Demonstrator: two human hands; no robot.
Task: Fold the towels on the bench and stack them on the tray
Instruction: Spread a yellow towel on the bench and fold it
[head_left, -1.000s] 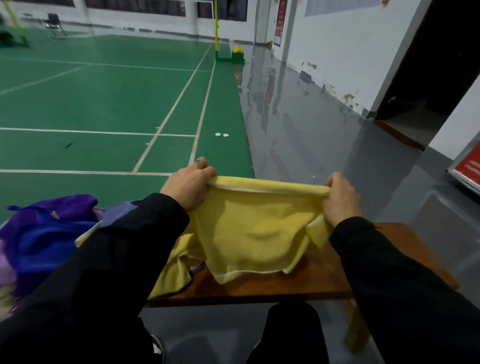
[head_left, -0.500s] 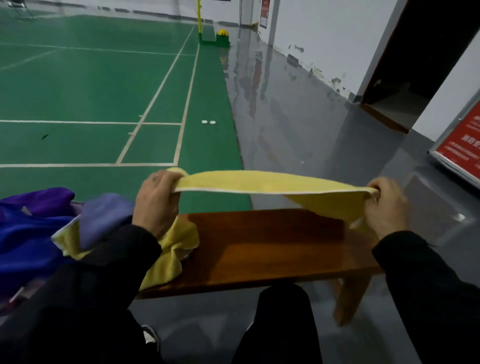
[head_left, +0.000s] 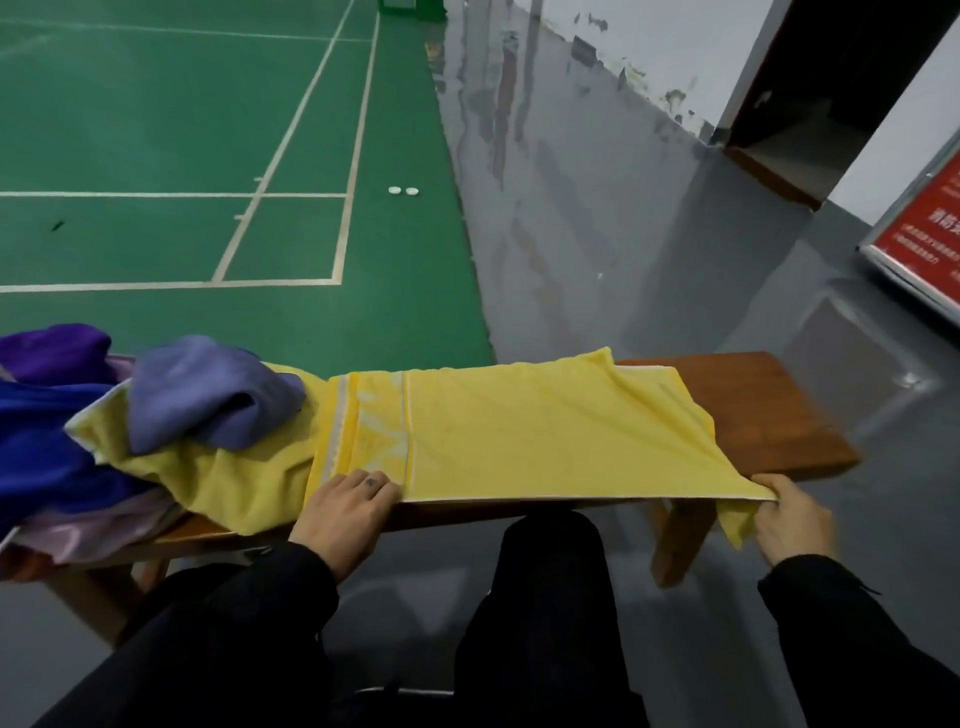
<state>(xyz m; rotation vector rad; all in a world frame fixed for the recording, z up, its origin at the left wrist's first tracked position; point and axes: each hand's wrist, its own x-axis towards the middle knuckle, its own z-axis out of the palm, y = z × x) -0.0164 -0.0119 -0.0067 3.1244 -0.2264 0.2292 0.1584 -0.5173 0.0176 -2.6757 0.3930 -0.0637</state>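
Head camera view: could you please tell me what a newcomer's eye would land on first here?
First the yellow towel, spread flat along the wooden bench, with the left hand resting on its near edge and the right hand pinching its near right corner off the bench end. Next, the heap of purple and blue towels at the bench's left end. Behind lies a green court floor.

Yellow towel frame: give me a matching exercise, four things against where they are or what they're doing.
Things:
1. yellow towel
2. lavender towel
3. left hand
4. right hand

States:
A. bunched on the pile at the left
B. pinches a towel corner off the bench's front edge
C. spread flat along the bench
D. presses the towel's near edge

Pairs: 1-C, 2-A, 3-D, 4-B
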